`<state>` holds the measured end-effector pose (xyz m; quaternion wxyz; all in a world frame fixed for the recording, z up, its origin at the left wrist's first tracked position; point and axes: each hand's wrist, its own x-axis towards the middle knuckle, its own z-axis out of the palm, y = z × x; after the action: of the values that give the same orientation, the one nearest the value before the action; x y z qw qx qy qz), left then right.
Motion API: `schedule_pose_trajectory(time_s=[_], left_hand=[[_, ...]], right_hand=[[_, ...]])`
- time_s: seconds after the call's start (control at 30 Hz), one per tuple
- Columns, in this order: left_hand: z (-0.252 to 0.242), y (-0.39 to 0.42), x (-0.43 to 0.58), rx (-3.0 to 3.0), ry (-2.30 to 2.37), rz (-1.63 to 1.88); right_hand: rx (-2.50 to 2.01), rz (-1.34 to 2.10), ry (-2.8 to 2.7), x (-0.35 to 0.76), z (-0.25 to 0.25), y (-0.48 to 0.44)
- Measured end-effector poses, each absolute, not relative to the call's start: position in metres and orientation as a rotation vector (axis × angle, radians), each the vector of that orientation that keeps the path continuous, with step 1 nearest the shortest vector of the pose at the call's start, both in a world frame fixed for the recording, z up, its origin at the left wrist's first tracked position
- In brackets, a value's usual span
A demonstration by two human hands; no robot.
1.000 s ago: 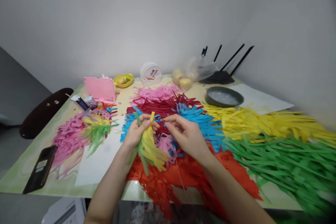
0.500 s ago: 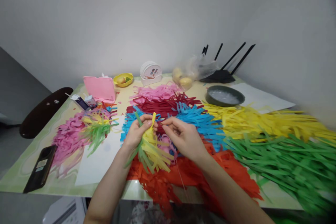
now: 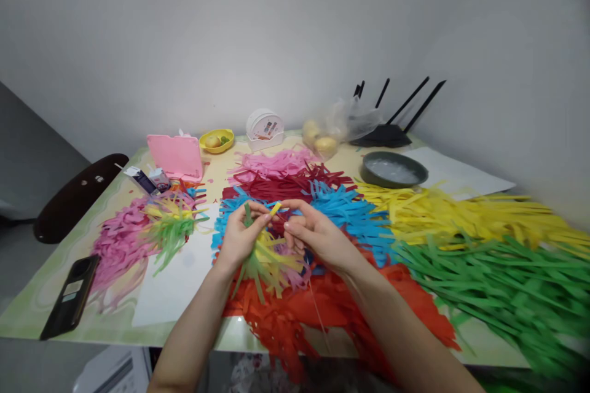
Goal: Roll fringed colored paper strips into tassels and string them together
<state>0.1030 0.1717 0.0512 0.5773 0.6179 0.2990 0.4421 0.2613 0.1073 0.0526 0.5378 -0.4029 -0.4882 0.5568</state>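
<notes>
My left hand (image 3: 239, 234) is closed round the top of a bundle of yellow and green paper strips (image 3: 270, 261), whose loose ends hang down over the orange paper pile (image 3: 332, 307). Touching the bundle's top from the right, my right hand (image 3: 318, 234) pinches its fingers there; a thin pale thread (image 3: 318, 313) trails down from under it. Both hands hover above the blue strip pile (image 3: 350, 209) and dark red strip pile (image 3: 276, 184).
Yellow strips (image 3: 461, 212) and green strips (image 3: 498, 288) cover the right of the table. A pink, yellow and green bunch (image 3: 152, 230), a black phone (image 3: 71, 298), a pink box (image 3: 176, 156), a grey bowl (image 3: 394, 169) and a router (image 3: 387, 132) stand around.
My right hand has moved left until it meets the left hand at the bundle's top. The bundle has tilted and its strips have shifted.
</notes>
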Motion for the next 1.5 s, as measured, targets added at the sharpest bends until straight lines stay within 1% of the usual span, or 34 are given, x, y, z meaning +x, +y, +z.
schedule_pose_trajectory(time_s=[0.2,0.47,0.57,0.7,0.9,0.97,1.07,1.2,1.27,1.37,1.5], left_hand=[[0.053,0.173,0.101,1.517,0.695,1.015],[0.053,0.172,0.102,1.48,0.737,1.014],[0.051,0.172,0.102,1.455,0.735,0.987],[0.05,0.174,0.099,1.608,0.728,0.935],[0.044,0.172,0.101,1.833,0.748,0.864],[0.042,0.171,0.103,1.882,0.764,0.872],[0.039,0.17,0.105,1.916,0.79,0.873],[0.04,0.172,0.104,1.893,0.788,0.792],[0.043,0.173,0.101,1.88,0.75,0.839],[0.05,0.172,0.097,1.933,0.708,0.938],[0.055,0.166,0.094,2.033,0.716,0.781]], right_hand=[[-1.011,1.285,-1.205,0.263,0.054,0.108],[-1.273,1.034,-1.355,0.259,0.063,0.103],[-1.258,1.05,-1.359,0.258,0.065,0.102],[-1.248,1.019,-1.367,0.26,0.064,0.105],[-1.301,1.158,-1.408,0.272,0.058,0.113],[-1.336,1.06,-1.426,0.274,0.056,0.115],[-1.374,0.791,-1.42,0.276,0.057,0.116],[-1.188,0.615,-1.03,0.281,0.07,0.109],[-1.134,0.586,-0.956,0.282,0.077,0.103],[-1.203,0.66,-1.164,0.275,0.083,0.096],[-1.214,0.773,-1.463,0.256,0.082,0.097]])
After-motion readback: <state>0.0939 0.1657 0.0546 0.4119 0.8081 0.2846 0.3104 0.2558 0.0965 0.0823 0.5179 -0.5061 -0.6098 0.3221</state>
